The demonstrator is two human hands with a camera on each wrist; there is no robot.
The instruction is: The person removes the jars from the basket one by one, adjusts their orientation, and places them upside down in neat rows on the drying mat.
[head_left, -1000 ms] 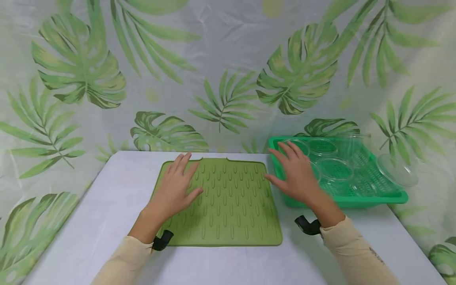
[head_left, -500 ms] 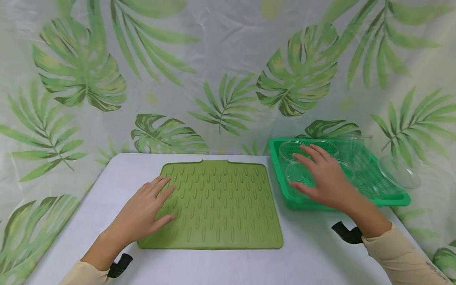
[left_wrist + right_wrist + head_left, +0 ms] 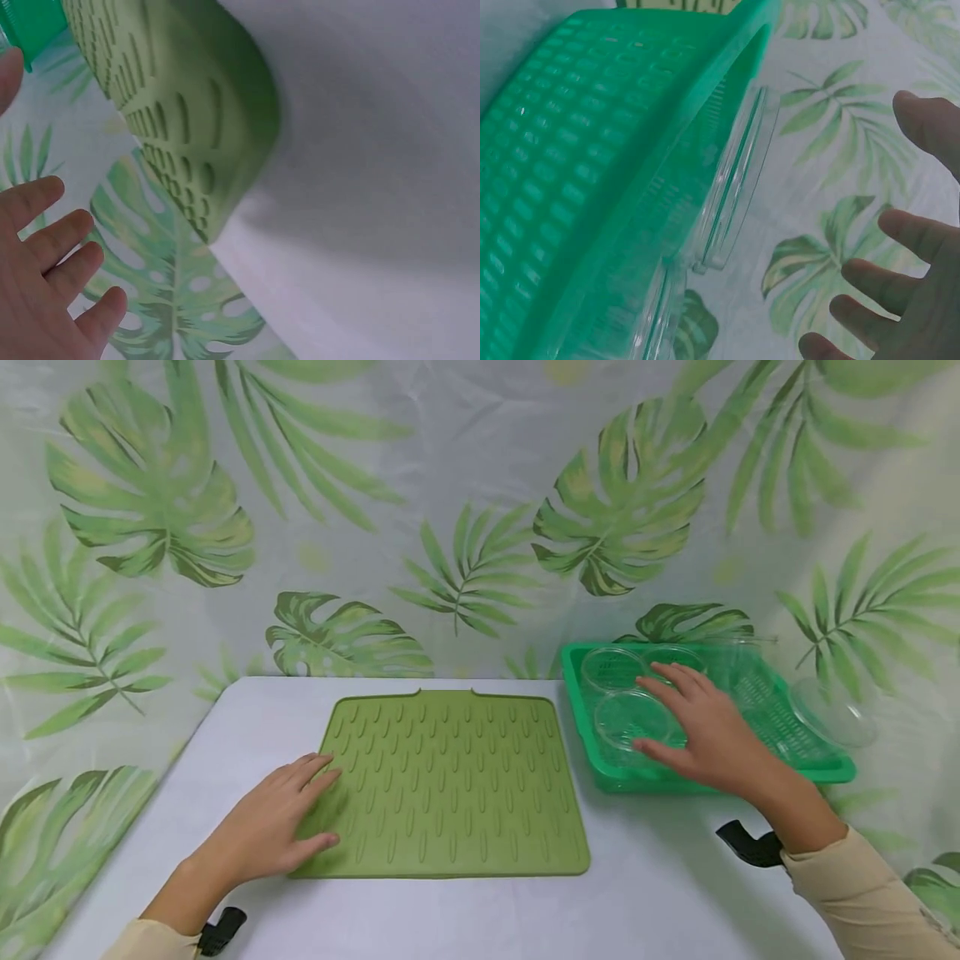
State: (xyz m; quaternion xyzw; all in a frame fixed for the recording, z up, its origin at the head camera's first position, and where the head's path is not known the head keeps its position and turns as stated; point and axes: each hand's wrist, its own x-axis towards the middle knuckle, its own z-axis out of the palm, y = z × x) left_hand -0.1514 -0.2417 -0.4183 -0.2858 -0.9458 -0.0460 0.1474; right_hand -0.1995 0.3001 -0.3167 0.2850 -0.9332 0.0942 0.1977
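My left hand [image 3: 270, 827] hovers with spread fingers by the left edge of a green ridged drying mat [image 3: 457, 785]. In the left wrist view, nothing lies in that hand [image 3: 45, 292], and the mat [image 3: 172, 105] rises beyond it. Over a green plastic basket [image 3: 622, 777] at the right, my right hand [image 3: 708, 739] holds nothing, its fingers apart. Clear round containers [image 3: 632, 720] stand in the basket, some partly behind the hand. The right wrist view has the hand [image 3: 907, 289] apart from the basket [image 3: 577, 157] and the clear rims [image 3: 739, 180].
A white table [image 3: 450, 918] carries the mat and basket. A clear disc-shaped piece [image 3: 828, 712] leans at the basket's right rim, and a taller clear vessel [image 3: 750, 672] stands at its back. A leaf-patterned sheet [image 3: 480, 485] hangs behind the table.
My left hand has drawn back leftward from above the mat to its left edge. My right hand has moved right, from the basket's left side to over its containers.
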